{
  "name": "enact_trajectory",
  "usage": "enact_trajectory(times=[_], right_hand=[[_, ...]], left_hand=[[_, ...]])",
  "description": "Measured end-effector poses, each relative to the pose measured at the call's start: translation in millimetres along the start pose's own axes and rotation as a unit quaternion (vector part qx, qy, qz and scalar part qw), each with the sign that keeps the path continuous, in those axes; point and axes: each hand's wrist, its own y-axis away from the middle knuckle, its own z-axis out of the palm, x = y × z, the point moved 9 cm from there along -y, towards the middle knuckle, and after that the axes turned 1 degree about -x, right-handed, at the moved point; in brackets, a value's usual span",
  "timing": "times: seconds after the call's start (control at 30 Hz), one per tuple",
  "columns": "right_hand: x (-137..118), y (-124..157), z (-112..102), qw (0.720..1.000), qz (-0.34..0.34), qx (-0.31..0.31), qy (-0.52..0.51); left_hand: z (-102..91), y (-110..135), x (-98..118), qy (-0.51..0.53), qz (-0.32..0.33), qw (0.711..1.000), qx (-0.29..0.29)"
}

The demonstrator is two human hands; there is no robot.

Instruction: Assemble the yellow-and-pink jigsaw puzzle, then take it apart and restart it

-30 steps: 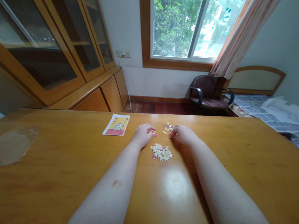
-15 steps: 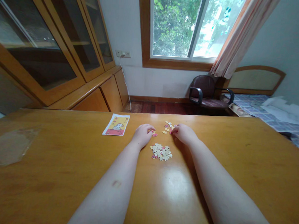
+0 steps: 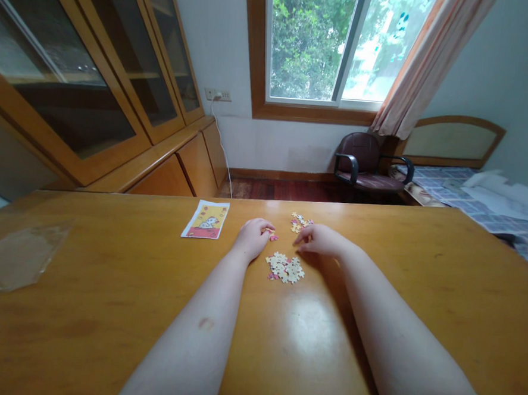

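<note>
The near pile of puzzle pieces [image 3: 292, 269] lies loose and overlapping, mostly with the pale plain sides upward (some pink is showing at its edge). The farther group [image 3: 295, 227] is scattered, yellow, pink and whitish. Small pink-and-yellow pieces [image 3: 273, 237] lie slightly left, between both.

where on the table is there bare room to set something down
The table is bare between the plastic and the card, right of the right forearm, and between it and the left forearm, nearer than the pile. Crowded: pink pieces by the left hand, loose pieces just beyond the right hand, and the pile itself.
</note>
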Motion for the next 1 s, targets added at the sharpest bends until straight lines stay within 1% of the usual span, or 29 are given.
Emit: enact_trajectory(times=[0.07,0.1,0.13,0.2,0.37,0.47,0.6,0.7,0.8,0.9,1.0], right_hand=[[-7,5,17,0.994,-0.013,-0.101,-0.049],[-11,7,23,0.989,-0.017,-0.134,-0.063],[-13,8,26,0.986,-0.02,-0.151,-0.069],[-16,9,29,0.985,-0.018,-0.16,-0.07],[-13,8,27,0.988,0.004,-0.142,-0.063],[-10,7,24,0.989,0.007,-0.124,-0.076],[1,2,14,0.994,0.023,-0.07,-0.077],[12,-2,3,0.998,0.05,-0.012,-0.021],[23,-4,-6,0.993,0.096,0.03,0.059],[31,-2,-14,0.982,0.139,0.054,0.113],[32,0,-16,0.982,0.14,0.06,0.113]], left_hand=[[0.2,0,0,0.0,0.001,1.0,0.001],[0.3,0,0,0.0,0.001,1.0,0.002],[0.4,0,0,0.0,0.001,1.0,0.002],[0.5,-1,-1,0.0,-0.001,1.0,0.001],[1.0,0,-1,0.001,-0.003,1.0,0.001],[1.7,0,-2,0.004,-0.001,1.0,0.002],[2.5,0,-3,0.009,0.001,1.0,0.003],[2.0,0,-3,0.011,-0.003,1.0,0.003],[1.7,0,-3,0.012,-0.009,1.0,0.0],[1.8,0,-3,0.011,-0.011,1.0,-0.003],[1.7,0,-3,0.011,-0.013,1.0,-0.005]])
